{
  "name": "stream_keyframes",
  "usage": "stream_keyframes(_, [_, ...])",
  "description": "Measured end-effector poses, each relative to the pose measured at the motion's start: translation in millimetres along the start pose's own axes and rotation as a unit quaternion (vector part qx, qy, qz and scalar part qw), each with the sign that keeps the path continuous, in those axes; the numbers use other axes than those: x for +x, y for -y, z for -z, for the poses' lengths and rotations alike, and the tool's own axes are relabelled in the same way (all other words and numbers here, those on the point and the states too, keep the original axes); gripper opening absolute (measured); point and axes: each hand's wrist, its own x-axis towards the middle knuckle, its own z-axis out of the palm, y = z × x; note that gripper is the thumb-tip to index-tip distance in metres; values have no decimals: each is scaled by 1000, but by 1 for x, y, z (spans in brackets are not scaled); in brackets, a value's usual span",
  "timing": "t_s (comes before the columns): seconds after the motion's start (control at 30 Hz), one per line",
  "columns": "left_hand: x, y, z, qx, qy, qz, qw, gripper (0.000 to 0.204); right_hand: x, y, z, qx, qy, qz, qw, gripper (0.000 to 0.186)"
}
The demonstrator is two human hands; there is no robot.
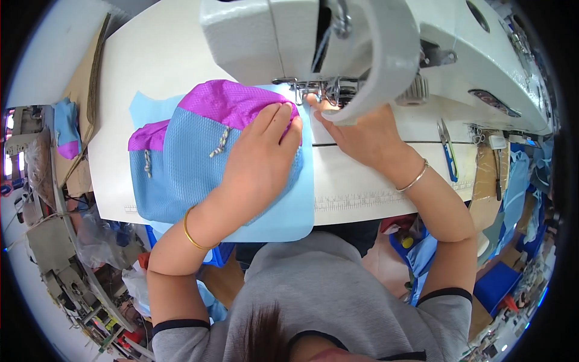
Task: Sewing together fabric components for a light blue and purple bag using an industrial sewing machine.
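A blue textured fabric piece (196, 172) with a magenta band (226, 104) lies on the sewing table. Short twisted multicoloured cords (221, 142) hang from its seams. Under it spreads a smooth light-blue sheet (289, 214). My left hand (262, 148) lies on the fabric, fingers stretched along the magenta edge. Just right of the cloth, my right hand (365, 136) reaches toward the needle area with thumb and index finger apart. Part of that hand is hidden behind the machine's curved white piece (395, 60). The presser foot (300, 90) is close to the fabric's upper right edge.
The white sewing machine (247, 42) spans the top. Thread snips (447, 151) lie on the right of the table (356, 199), beside a cardboard piece (484, 181). A blue bin (497, 283) stands lower right. Another blue-and-magenta piece (67, 130) hangs at far left.
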Motion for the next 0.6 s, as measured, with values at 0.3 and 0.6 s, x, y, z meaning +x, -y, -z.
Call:
stream_keyframes(0.3, [17, 16, -4, -18, -11, 11, 1000, 30, -24, -26, -28, -6, 56, -36, 998, 35])
stream_keyframes(0.6, [21, 18, -4, -45, -35, 25, 998, 24, -43, -47, -40, -336, 133, 129, 923, 73])
